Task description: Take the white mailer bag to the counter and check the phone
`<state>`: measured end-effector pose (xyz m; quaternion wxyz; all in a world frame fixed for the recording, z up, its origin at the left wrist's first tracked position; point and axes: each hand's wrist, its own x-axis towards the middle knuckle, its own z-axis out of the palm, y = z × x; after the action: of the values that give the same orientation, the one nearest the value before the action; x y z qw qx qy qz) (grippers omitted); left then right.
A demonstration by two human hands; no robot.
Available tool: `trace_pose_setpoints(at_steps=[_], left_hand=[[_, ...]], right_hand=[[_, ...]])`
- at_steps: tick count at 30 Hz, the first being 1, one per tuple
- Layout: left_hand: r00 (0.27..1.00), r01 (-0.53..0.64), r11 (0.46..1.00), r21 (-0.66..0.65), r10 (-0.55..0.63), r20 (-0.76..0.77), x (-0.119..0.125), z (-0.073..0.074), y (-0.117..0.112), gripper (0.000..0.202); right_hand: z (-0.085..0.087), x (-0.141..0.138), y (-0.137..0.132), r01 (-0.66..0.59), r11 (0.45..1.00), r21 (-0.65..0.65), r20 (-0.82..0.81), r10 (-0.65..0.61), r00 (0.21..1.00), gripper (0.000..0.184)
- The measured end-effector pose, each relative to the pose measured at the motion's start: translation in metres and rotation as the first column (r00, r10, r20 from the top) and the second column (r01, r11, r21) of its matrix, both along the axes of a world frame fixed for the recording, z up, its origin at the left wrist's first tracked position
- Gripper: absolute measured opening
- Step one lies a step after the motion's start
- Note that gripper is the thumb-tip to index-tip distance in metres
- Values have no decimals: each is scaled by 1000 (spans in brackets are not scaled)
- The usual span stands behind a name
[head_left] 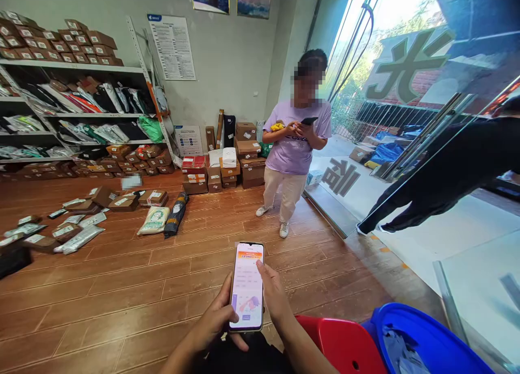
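A smartphone with a lit screen is upright in front of me, low in the middle of the view. My left hand wraps round its left edge and bottom and grips it. My right hand lies against the right edge, thumb tip resting on the screen near the top. Both forearms come up from the bottom of the picture.
A person in a purple shirt stands ahead holding a dark phone. Parcels lie scattered on the wooden floor, boxes are stacked by the wall, and shelves are full. A red stool and blue bin sit near me. Another person in black passes the glass door.
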<state>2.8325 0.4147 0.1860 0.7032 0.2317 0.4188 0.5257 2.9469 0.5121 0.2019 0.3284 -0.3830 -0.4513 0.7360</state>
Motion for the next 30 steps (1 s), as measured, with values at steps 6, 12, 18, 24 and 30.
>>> trace_pose_setpoints(at_steps=[6, 12, 18, 24, 30], left_hand=[[999, -31, 1000, -4, 31, 33, 0, -3, 0, 107], [995, -56, 998, 33, 53, 83, -1, -3, 2, 101], [993, -71, 996, 47, 66, 102, 0, -10, 6, 100], [993, -56, 997, 51, 50, 110, -1, -11, 6, 99], [990, -60, 996, 66, 51, 133, -2, -7, 10, 93]], right_hand=[[-2, 5, -9, 201, 979, 43, 92, -204, 975, 66], [-16, 8, -17, 267, 962, 64, 131, -273, 953, 49], [-7, 6, -15, 134, 990, 35, 66, -136, 989, 53], [-3, 4, -13, 136, 991, -12, 126, -134, 983, 64], [-10, 8, -8, 190, 982, 17, 155, -191, 969, 70]])
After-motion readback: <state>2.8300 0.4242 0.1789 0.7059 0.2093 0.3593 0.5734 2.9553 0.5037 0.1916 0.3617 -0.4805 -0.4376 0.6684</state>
